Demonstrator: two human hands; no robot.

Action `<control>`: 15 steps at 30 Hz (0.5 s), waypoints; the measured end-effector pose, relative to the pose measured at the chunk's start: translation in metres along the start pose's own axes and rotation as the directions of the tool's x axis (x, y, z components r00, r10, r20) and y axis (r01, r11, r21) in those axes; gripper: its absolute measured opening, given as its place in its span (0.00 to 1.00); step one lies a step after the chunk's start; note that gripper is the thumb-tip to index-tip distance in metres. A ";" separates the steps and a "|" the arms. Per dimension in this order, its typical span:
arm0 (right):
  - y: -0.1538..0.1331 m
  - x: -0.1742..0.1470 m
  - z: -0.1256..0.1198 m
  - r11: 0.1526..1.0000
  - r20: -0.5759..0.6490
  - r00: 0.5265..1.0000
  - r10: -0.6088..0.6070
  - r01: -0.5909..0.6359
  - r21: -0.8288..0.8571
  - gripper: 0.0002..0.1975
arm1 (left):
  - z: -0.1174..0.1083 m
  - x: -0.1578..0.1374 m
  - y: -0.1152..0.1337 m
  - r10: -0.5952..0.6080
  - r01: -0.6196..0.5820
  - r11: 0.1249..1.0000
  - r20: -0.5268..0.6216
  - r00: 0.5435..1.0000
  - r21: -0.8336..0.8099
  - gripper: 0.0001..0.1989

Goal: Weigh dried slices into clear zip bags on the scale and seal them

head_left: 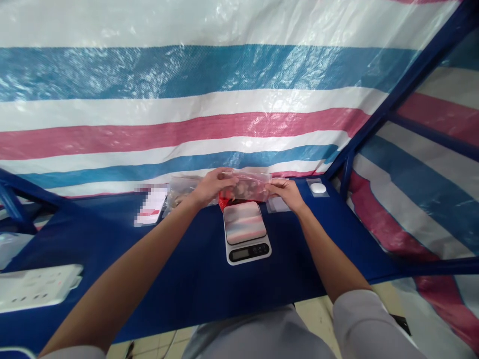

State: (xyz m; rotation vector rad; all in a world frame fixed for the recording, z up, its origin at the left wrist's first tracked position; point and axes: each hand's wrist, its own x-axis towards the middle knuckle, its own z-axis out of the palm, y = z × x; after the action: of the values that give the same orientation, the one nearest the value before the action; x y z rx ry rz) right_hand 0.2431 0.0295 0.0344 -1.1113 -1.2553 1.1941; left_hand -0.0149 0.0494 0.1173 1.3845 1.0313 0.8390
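Both hands hold a clear plastic bag (250,185) with brownish pieces inside, lifted just beyond a small white kitchen scale (246,233). My left hand (212,184) grips the bag's left end and my right hand (286,192) grips its right end. The scale's shiny platform is bare and its display faces me. Something red (223,202) lies under the bag, partly hidden.
On the blue table (194,269) lie another clear bag (178,192) behind my left hand, a white card (151,205), small clear bags (277,204), a white round object (318,188) at the far right, and a white power strip (37,286) at the left edge. Striped tarpaulin walls enclose the table.
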 end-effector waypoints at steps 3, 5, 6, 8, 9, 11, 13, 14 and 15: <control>-0.013 0.000 -0.022 0.984 0.167 0.986 -0.018 0.047 -0.171 0.17 | 0.017 0.005 0.010 0.065 -0.118 0.956 0.196 0.978 0.268 0.15; -0.021 0.000 -0.033 0.977 0.216 0.976 -0.012 0.057 -0.204 0.17 | 0.033 0.011 0.010 0.070 -0.206 0.895 0.330 0.941 0.396 0.11; -0.023 0.000 -0.038 0.976 0.222 0.975 -0.009 0.057 -0.212 0.18 | 0.041 0.014 0.008 0.070 -0.224 0.881 0.355 0.932 0.416 0.11; -0.026 0.000 -0.046 0.974 0.195 0.981 -0.018 0.061 -0.217 0.18 | 0.057 0.020 -0.001 0.054 -0.195 0.905 0.353 0.934 0.378 0.10; -0.026 -0.001 -0.050 0.974 0.171 0.985 -0.027 0.065 -0.219 0.18 | 0.065 0.022 -0.007 0.031 -0.158 0.924 0.346 0.938 0.347 0.10; -0.024 -0.003 -0.058 0.974 0.115 0.992 -0.047 0.071 -0.216 0.18 | 0.077 0.025 -0.022 0.020 -0.099 0.958 0.282 0.959 0.269 0.08; -0.019 -0.005 -0.066 0.976 0.087 0.995 -0.054 0.071 -0.206 0.17 | 0.087 0.026 -0.035 0.011 -0.052 0.981 0.216 0.976 0.186 0.07; -0.016 -0.006 -0.071 0.976 0.090 0.994 -0.053 0.071 -0.208 0.17 | 0.091 0.026 -0.041 0.000 -0.025 0.991 0.183 0.983 0.134 0.06; -0.012 -0.007 -0.075 0.973 0.103 0.993 -0.052 0.074 -0.217 0.17 | 0.095 0.026 -0.045 -0.009 -0.004 0.996 0.157 0.988 0.087 0.06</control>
State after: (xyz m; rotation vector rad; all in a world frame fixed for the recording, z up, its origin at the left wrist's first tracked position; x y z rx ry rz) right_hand 0.3187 0.0252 0.0442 -1.1753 -1.5153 1.0909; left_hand 0.0776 0.0372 0.0619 1.4975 0.9568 0.6782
